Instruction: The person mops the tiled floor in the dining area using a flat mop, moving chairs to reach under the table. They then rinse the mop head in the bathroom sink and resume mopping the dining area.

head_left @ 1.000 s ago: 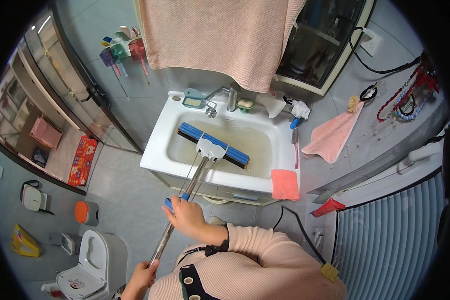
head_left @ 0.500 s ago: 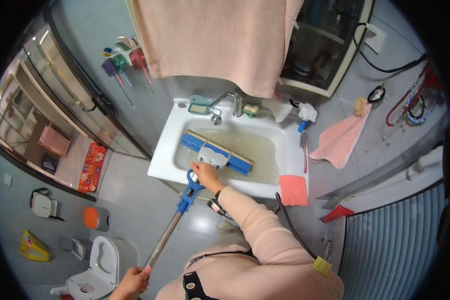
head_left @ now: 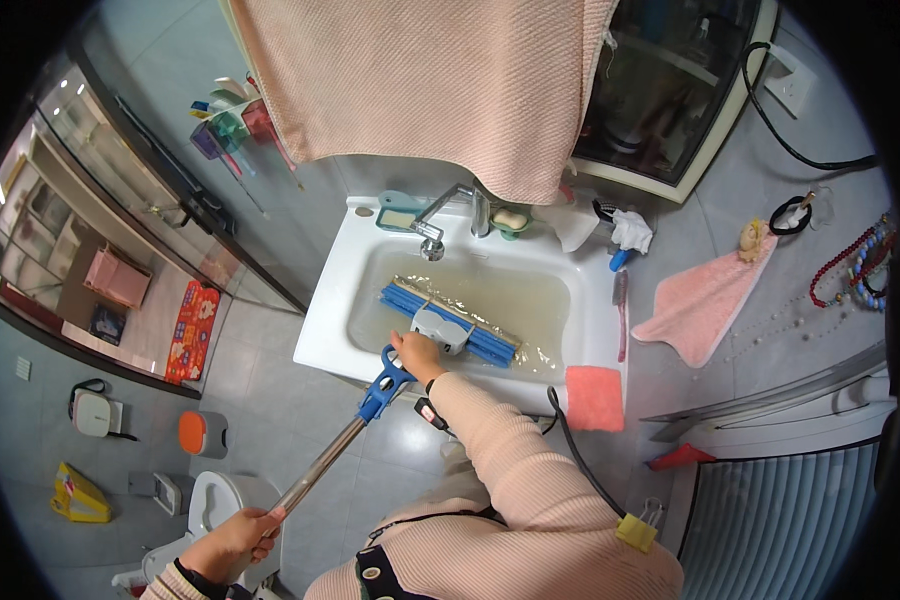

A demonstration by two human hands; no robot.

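Observation:
A sponge mop with a blue, roller-like head [head_left: 410, 301] and a grey centre bracket lies across the basin of the white sink [head_left: 322, 335], in cloudy water. My right hand [head_left: 417, 355] is closed around the mop's shaft just below the bracket, beside its blue lever [head_left: 381, 392]. Farther down, the metal pole slants to the lower left, where my left hand [head_left: 238, 542] wraps around it. A chrome faucet [head_left: 480, 212] with a swivel spout stands behind the basin.
Soap dishes flank the faucet. A coral cloth [head_left: 595, 398] lies over the sink's front right corner, near a toothbrush [head_left: 621, 315]. A large pink towel [head_left: 420, 90] hangs above. The toilet [head_left: 215, 500] and an orange-topped bin [head_left: 202, 434] are at left. A black cable [head_left: 575, 445] hangs by my right arm.
The mop head has shifted slightly right and nearer, lower in the basin, with splashes around it now. My left hand has moved up and shows more of its wrist.

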